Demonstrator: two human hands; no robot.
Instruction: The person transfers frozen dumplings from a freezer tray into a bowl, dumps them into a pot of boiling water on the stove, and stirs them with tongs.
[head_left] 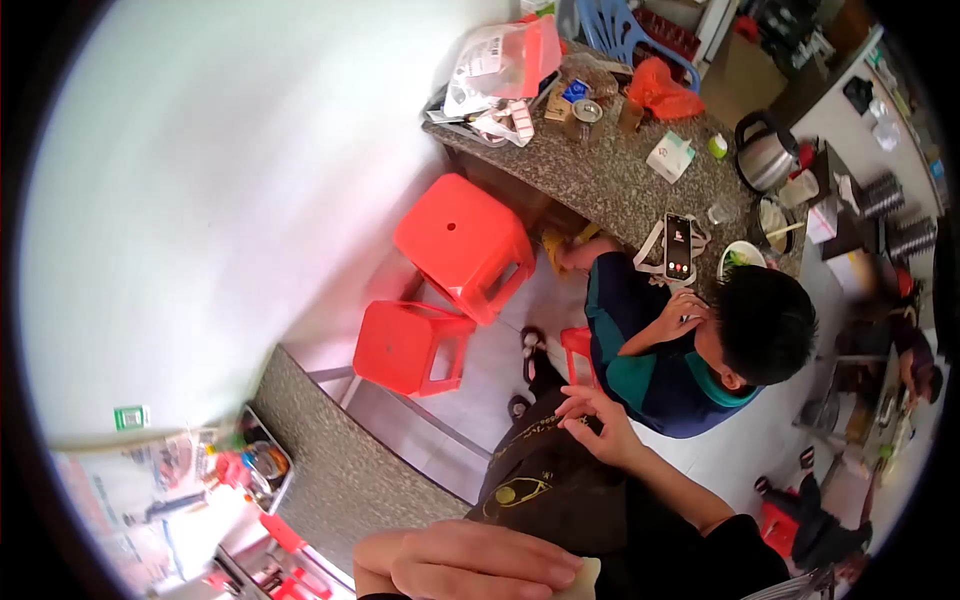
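Note:
At the bottom edge my left hand point(480, 560) is closed, its fingers bent round a pale cream-coloured piece point(580, 578). Only one end of that piece shows, so its kind is unclear. My right hand point(598, 428) hangs over my dark apron point(530, 470), fingers apart and slightly curved, holding nothing. Just beyond it sits a person point(660, 370) in a navy and green shirt. A phone point(678, 247) stands before that person on the granite table point(560, 165), with a bowl of greens point(740, 258) beside it.
Two red stools point(455, 235) stand by the wall. A granite counter point(350, 450) lies to the left, with a tray of items point(265, 460). The table holds an electric kettle point(766, 152), a tissue pack point(670, 157) and a red bag point(662, 92). More people are at right.

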